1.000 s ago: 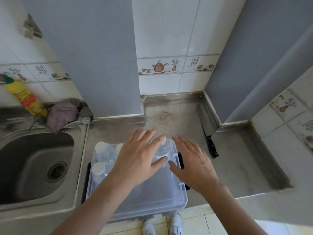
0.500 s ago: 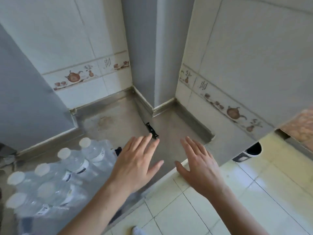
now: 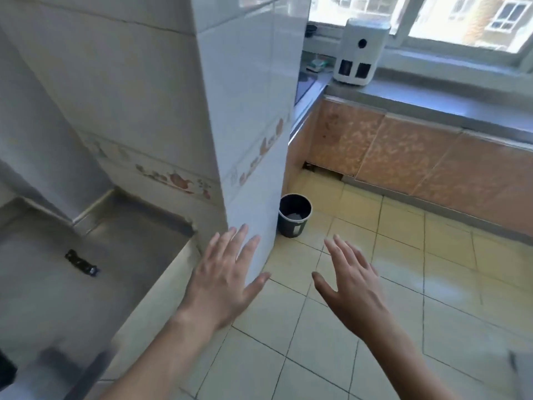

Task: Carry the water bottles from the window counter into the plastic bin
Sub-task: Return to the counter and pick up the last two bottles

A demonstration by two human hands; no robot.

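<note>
My left hand (image 3: 222, 278) and my right hand (image 3: 352, 287) are both held out in front of me, fingers spread, holding nothing. They hover over the yellow floor tiles beside the corner of a white tiled pillar (image 3: 248, 111). The window counter (image 3: 432, 102) runs along the upper right under the window. No water bottles show on the visible part of it. The plastic bin and its bottles are out of view.
A white appliance (image 3: 360, 50) stands on the window counter. A dark bucket (image 3: 294, 215) sits on the floor at the pillar's foot. A black knife handle (image 3: 82, 262) lies on the steel counter (image 3: 86, 284) at left. Orange cabinet doors (image 3: 403, 157) are below the window counter.
The view has swung right, away from the bin with its bottles and the sink, toward the window counter. Both hands stayed spread and empty.
</note>
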